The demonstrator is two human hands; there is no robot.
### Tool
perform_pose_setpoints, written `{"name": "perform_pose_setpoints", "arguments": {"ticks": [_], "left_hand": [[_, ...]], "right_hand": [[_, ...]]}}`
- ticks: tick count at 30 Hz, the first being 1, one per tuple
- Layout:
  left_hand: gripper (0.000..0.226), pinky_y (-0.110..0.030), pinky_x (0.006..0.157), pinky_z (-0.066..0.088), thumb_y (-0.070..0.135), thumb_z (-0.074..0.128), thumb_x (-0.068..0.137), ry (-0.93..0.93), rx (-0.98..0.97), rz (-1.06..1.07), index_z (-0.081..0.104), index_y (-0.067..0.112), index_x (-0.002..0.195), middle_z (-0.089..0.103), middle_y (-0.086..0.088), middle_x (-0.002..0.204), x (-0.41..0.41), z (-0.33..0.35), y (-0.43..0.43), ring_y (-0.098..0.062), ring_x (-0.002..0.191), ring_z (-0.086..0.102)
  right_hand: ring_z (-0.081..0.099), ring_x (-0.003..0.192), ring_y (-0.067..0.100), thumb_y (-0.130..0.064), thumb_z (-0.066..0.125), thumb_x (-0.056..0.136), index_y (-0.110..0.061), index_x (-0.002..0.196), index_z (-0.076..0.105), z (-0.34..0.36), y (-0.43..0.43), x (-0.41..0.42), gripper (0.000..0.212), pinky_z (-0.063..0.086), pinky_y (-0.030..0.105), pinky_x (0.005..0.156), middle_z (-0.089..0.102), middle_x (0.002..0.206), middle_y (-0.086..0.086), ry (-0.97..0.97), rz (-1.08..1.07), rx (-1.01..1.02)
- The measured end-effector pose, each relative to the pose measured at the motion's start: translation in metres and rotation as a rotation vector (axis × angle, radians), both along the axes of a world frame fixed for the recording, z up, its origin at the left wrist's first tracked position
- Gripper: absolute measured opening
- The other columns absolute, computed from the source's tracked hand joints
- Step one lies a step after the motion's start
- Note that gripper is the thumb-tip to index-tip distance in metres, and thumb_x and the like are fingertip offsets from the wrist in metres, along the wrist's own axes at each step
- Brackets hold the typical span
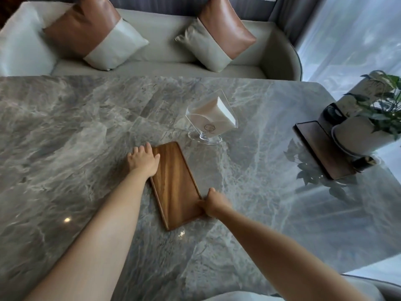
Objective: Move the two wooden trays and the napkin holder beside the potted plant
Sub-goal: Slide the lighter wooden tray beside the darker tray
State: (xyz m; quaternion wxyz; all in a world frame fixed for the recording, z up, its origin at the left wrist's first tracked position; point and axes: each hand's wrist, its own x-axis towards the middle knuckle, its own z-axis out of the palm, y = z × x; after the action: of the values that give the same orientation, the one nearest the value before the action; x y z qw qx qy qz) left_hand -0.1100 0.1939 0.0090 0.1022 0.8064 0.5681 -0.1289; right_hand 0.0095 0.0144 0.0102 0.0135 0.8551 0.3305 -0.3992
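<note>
A light brown wooden tray [175,185] lies flat on the grey marble table [65,137], near its middle. My left hand [143,160] rests on the tray's far left edge, fingers curled over the rim. My right hand [213,203] grips the tray's near right edge. A clear napkin holder [211,118] with white napkins stands just beyond the tray. A second, darker wooden tray [319,148] lies at the right, beside the potted plant [368,127] in its white pot.
A pale sofa [165,40] with two brown and cream cushions runs along the table's far side. A small dark object [364,162] sits in front of the pot. A bright window fills the right side.
</note>
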Motion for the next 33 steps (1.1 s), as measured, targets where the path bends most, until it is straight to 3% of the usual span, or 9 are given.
{"name": "perform_pose_setpoints", "arguments": {"ticks": [3, 6, 10, 16, 20, 25, 29, 33], "left_hand": [[0.06, -0.043, 0.11, 0.029, 0.041, 0.027, 0.099, 0.026, -0.009, 0.001, 0.023, 0.006, 0.147, 0.035, -0.019, 0.148, 0.003, -0.002, 0.01, -0.033, 0.136, 0.032], [0.057, -0.043, 0.108, 0.031, 0.042, 0.026, 0.099, 0.06, -0.038, -0.017, 0.031, 0.006, 0.143, 0.037, -0.02, 0.147, 0.002, -0.005, 0.014, -0.033, 0.135, 0.033], [0.058, -0.045, 0.11, 0.03, 0.043, 0.027, 0.099, 0.025, -0.099, -0.003, 0.03, 0.005, 0.143, 0.036, -0.021, 0.147, 0.004, -0.005, 0.018, -0.034, 0.136, 0.032], [0.055, -0.045, 0.107, 0.033, 0.041, 0.029, 0.099, -0.051, -0.191, 0.127, 0.029, 0.004, 0.139, 0.042, -0.023, 0.143, 0.008, -0.008, 0.025, -0.038, 0.133, 0.036], [0.054, -0.045, 0.106, 0.036, 0.04, 0.031, 0.099, -0.068, -0.202, 0.202, 0.031, 0.001, 0.136, 0.043, -0.026, 0.141, 0.009, -0.015, 0.02, -0.041, 0.131, 0.037], [0.051, -0.044, 0.106, 0.036, 0.035, 0.03, 0.099, -0.109, -0.22, 0.228, 0.034, -0.002, 0.134, 0.044, -0.027, 0.14, 0.015, -0.017, 0.007, -0.041, 0.13, 0.04], [0.049, -0.044, 0.104, 0.039, 0.035, 0.029, 0.099, -0.148, -0.226, 0.253, 0.037, -0.001, 0.132, 0.048, -0.027, 0.137, 0.02, -0.019, -0.007, -0.042, 0.126, 0.046], [0.05, -0.045, 0.103, 0.039, 0.034, 0.028, 0.1, -0.154, -0.208, 0.221, 0.039, -0.002, 0.132, 0.047, -0.026, 0.137, 0.035, -0.02, -0.023, -0.041, 0.126, 0.046]], "right_hand": [[0.066, 0.093, 0.032, -0.035, 0.05, 0.091, -0.006, 0.115, 0.041, -0.006, -0.001, -0.003, 0.039, 0.056, 0.043, 0.084, 0.062, 0.113, 0.018, 0.082, -0.117, 0.019], [0.061, 0.057, 0.021, -0.032, 0.053, 0.092, -0.007, 0.095, 0.043, -0.011, -0.002, -0.004, 0.027, 0.056, 0.032, 0.053, 0.066, 0.094, 0.017, 0.185, -0.234, 0.053], [0.054, 0.04, 0.015, -0.03, 0.052, 0.092, -0.007, 0.066, 0.05, -0.017, -0.004, -0.004, 0.035, 0.05, 0.025, 0.042, 0.057, 0.055, 0.007, 0.214, -0.288, 0.055], [0.054, 0.042, 0.016, -0.03, 0.048, 0.095, -0.009, 0.06, 0.049, -0.017, -0.008, 0.004, 0.04, 0.053, 0.026, 0.049, 0.055, 0.052, 0.007, 0.205, -0.321, 0.075], [0.054, 0.048, 0.017, -0.031, 0.044, 0.096, -0.013, 0.065, 0.042, -0.012, -0.014, 0.017, 0.036, 0.052, 0.03, 0.056, 0.053, 0.061, 0.005, 0.147, -0.286, 0.1], [0.059, 0.079, 0.027, -0.032, 0.042, 0.095, -0.018, 0.064, 0.036, -0.009, -0.025, 0.036, 0.034, 0.053, 0.039, 0.077, 0.056, 0.084, 0.011, 0.078, -0.249, 0.135], [0.056, 0.075, 0.023, -0.034, 0.042, 0.095, -0.015, 0.069, 0.041, -0.01, -0.036, 0.057, 0.033, 0.049, 0.034, 0.07, 0.052, 0.071, 0.004, 0.072, -0.219, 0.14], [0.05, 0.075, 0.021, -0.036, 0.042, 0.094, -0.012, 0.078, 0.044, -0.01, -0.051, 0.084, 0.028, 0.037, 0.029, 0.064, 0.051, 0.078, 0.004, 0.004, -0.196, 0.177]]}}
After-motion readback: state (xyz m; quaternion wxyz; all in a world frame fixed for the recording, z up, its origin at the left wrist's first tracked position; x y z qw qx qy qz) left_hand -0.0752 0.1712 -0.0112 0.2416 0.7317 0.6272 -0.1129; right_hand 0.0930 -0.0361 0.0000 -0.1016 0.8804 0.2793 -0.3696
